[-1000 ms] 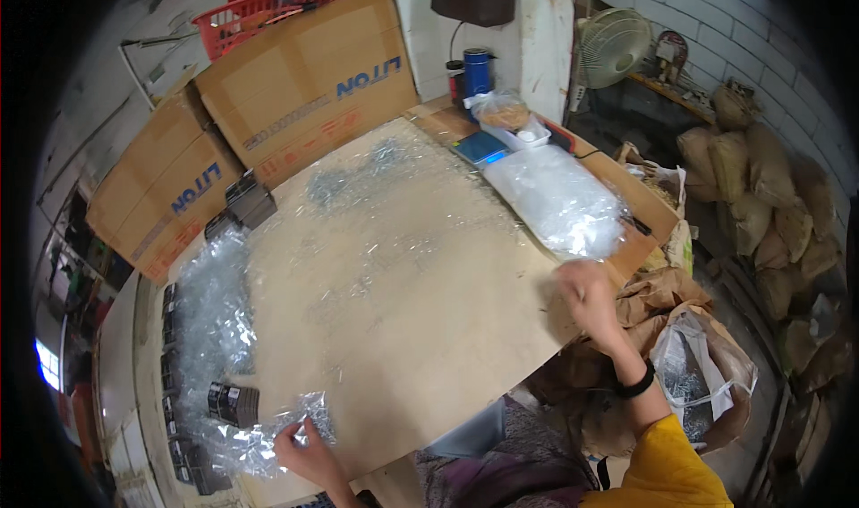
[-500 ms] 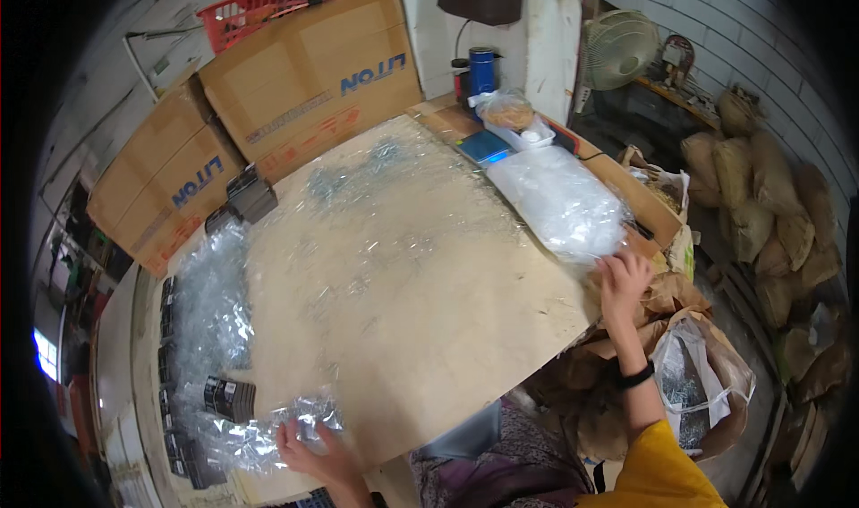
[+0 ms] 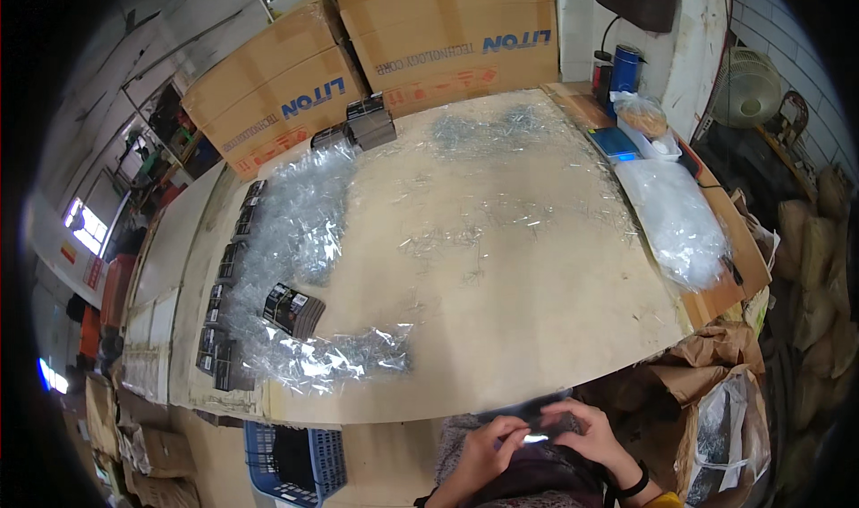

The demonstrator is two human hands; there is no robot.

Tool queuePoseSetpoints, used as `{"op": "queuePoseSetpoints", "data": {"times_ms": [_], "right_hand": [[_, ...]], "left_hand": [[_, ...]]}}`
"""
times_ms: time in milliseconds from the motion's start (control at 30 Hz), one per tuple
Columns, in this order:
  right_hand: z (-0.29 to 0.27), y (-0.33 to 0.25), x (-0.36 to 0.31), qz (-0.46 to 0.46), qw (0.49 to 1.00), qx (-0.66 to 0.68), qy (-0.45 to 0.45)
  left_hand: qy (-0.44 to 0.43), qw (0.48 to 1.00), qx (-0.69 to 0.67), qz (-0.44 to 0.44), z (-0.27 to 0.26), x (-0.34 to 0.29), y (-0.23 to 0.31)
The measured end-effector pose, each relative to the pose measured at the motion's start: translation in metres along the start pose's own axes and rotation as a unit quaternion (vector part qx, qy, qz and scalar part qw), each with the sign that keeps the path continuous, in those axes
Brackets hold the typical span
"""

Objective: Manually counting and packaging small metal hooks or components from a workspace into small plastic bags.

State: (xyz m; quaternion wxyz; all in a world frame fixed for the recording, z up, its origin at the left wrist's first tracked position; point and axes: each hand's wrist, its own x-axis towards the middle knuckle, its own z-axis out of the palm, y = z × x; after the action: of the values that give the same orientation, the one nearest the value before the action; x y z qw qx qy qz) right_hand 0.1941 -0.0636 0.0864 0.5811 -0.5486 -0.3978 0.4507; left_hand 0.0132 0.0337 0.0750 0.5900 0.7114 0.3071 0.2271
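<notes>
Just past the table's near edge, over my lap, both hands are together at a small clear plastic bag [image 3: 535, 438] that catches a bright glint. My left hand [image 3: 490, 454] pinches one side of it between thumb and fingers. Bent fingers of my right hand [image 3: 586, 432] hold the opposite side; the bag's outline is hard to make out. On the table's left lies a heap of shiny clear plastic packets [image 3: 300, 222], curving along the near edge. A stack of black printed cards [image 3: 293, 311] rests among them.
Thin metallic pins [image 3: 488, 128] lie scattered over the wooden table [image 3: 537, 329]. Large cardboard boxes [image 3: 456, 34] stand behind. At right are a pile of clear bags [image 3: 676, 222], a small scale [image 3: 613, 143] and a lined paper sack [image 3: 725, 445]. A blue basket [image 3: 335, 463] sits below.
My left hand has left the plastic heap and my right hand the bag pile. Both have come together over my lap with a clear bag. The view has swung left.
</notes>
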Motion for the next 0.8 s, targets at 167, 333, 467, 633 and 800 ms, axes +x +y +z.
{"op": "queuePoseSetpoints", "data": {"times_ms": [167, 333, 467, 633, 800], "right_hand": [[-0.012, 0.022, -0.002, -0.115, 0.953, -0.273, -0.064], [-0.006, 0.014, -0.004, 0.076, 0.989, -0.071, -0.11], [-0.026, 0.038, -0.013, 0.216, 0.952, 0.104, -0.19], [-0.033, 0.076, -0.026, 0.192, 0.954, -0.021, -0.228], [-0.024, 0.112, -0.031, 0.056, 0.905, -0.402, -0.126]], "left_hand": [[-0.062, 0.993, 0.085, -0.046, -0.001, -0.012, -0.003], [-0.085, 0.992, 0.029, -0.092, -0.004, -0.017, 0.011], [-0.165, 0.957, -0.138, -0.193, -0.008, -0.019, -0.013], [-0.248, 0.965, 0.019, -0.086, -0.011, -0.027, -0.073], [-0.071, 0.983, 0.168, 0.036, 0.004, -0.033, -0.111]]}}
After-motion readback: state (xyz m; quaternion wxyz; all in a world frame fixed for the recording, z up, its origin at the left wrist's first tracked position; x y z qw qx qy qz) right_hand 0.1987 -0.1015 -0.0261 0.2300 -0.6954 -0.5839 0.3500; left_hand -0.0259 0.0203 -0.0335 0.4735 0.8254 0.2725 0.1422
